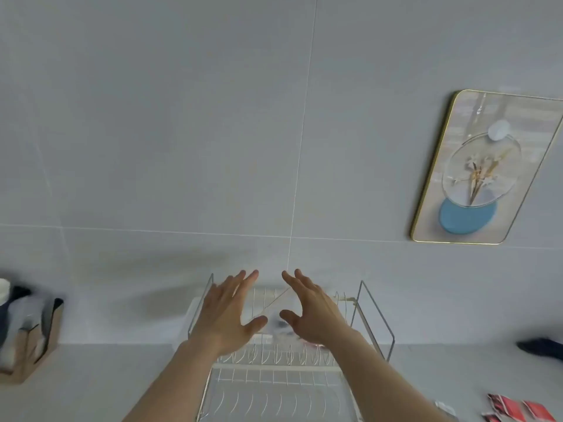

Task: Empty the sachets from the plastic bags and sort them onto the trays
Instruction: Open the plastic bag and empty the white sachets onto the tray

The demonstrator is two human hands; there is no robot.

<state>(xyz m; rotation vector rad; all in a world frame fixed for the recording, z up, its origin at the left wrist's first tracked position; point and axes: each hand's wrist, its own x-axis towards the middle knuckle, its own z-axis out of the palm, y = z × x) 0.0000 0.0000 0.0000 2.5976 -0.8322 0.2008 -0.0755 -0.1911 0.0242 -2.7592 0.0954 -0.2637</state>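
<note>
Both my hands are raised in front of me over a white wire rack (274, 370) with two tiers that stands on the grey counter. My left hand (227, 315) and my right hand (313, 312) face each other, fingers spread, with nothing in either. Something blurred, pale and reddish, lies on the rack's upper tier (307, 341) just below my right hand; I cannot tell what it is. Several red sachets (518, 411) lie on the counter at the bottom right corner.
A brown open box (33, 339) with dark and pale items stands at the left on the counter. A dark object (542, 348) lies at the right edge. A gold-framed flower picture (484, 169) hangs on the grey tiled wall.
</note>
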